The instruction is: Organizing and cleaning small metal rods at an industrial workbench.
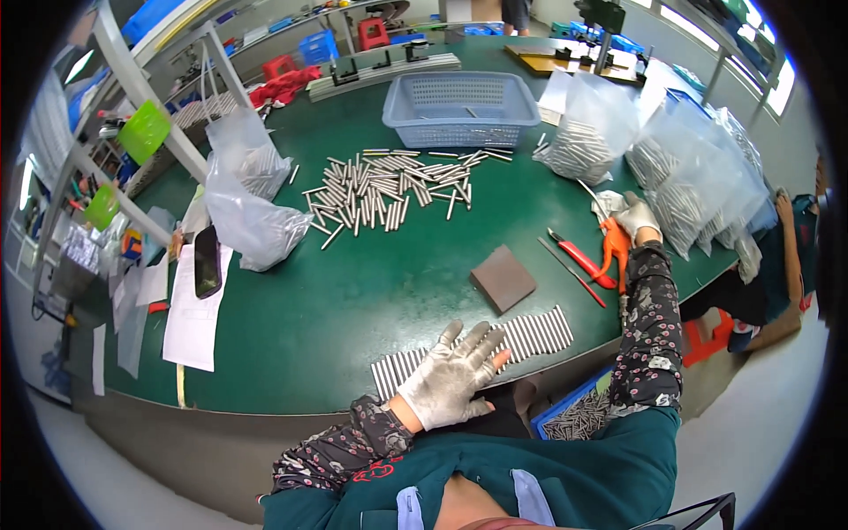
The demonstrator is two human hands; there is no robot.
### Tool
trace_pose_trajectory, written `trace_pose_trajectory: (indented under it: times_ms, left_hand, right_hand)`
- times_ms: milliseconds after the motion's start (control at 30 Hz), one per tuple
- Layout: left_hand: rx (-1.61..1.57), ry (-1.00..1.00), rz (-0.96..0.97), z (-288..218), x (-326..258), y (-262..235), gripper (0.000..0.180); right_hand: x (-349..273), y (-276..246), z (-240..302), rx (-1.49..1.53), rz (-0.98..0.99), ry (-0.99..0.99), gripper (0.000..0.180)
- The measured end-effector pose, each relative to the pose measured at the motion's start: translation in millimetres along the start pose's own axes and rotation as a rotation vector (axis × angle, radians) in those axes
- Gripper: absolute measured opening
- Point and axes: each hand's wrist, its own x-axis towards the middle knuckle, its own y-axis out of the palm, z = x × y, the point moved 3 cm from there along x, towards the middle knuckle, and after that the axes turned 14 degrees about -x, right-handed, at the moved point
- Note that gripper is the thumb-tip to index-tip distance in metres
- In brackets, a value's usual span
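My left hand (450, 377), in a whitish glove with bare fingertips, lies flat with fingers spread. It rests across a row of slim metal pins (546, 331) laid side by side near the table's front edge. My right hand (638, 218), gloved too, is stretched out at the right with its fingers bent. Whatever those fingers hold, if anything, is hidden. Against it are an orange-handled tool (614, 249) with a thin metal nozzle and a crumpled white cloth (606, 204). A brown square block (503, 279) sits beyond the row.
Loose metal pins (375, 190) are heaped mid-table before a blue basket (461, 132). Red-handled cutters (585, 261) and a thin file (571, 271) lie right. Bags of pins (585, 132) stand at both sides. A phone (208, 262) rests on paper. Another person (789, 256) sits at right.
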Motion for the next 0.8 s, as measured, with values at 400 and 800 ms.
trace_pose_trajectory:
  times_ms: [400, 800]
  left_hand:
    - [-0.072, -0.011, -0.010, 3.6, -0.7, -1.0, 0.081]
    - [-0.031, 0.295, -0.398, -6.3, -95.9, -9.5, 0.035]
  right_hand:
    - [32.6, -46.1, -26.1, 0.376, -0.571, 0.065, 0.043]
    - [-239.0, -113.4, 160.8, 0.763, -0.133, -1.090, 0.020]
